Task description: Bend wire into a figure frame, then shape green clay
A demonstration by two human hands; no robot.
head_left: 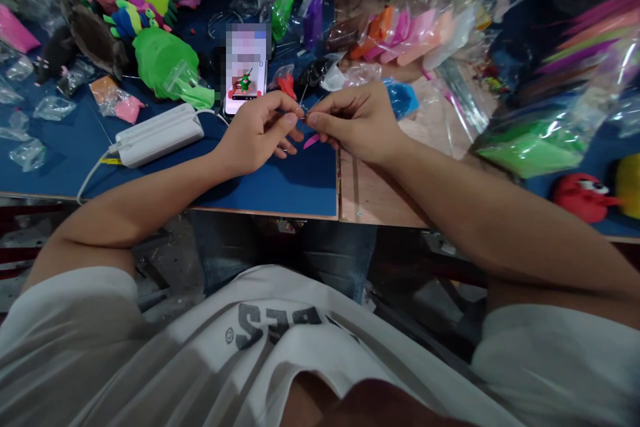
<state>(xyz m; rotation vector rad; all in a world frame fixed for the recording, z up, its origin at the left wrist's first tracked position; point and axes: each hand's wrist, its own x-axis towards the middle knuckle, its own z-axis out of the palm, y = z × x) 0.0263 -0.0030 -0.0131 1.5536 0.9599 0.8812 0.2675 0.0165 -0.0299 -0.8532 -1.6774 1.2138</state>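
My left hand [257, 132] and my right hand [357, 121] meet above the front of the blue table. The fingertips of both are pinched around something tiny and dark that I cannot make out. A thin magenta piece [311, 141] shows just below the right fingers; whether it is gripped there or lies on the table is unclear. Behind the left hand a phone [245, 90] is propped up, its lit screen showing a small green and red figure. A small bag of red clay [286, 82] lies beyond the fingertips.
A white power strip [160, 137] with a cable lies to the left. Around it are a large green clay shape [165, 63] and scraps of plastic wrap [30, 153]. Bags of coloured clay [400, 33] fill the back; a green clay bag [535, 147] and red clay figure [583, 197] stand right.
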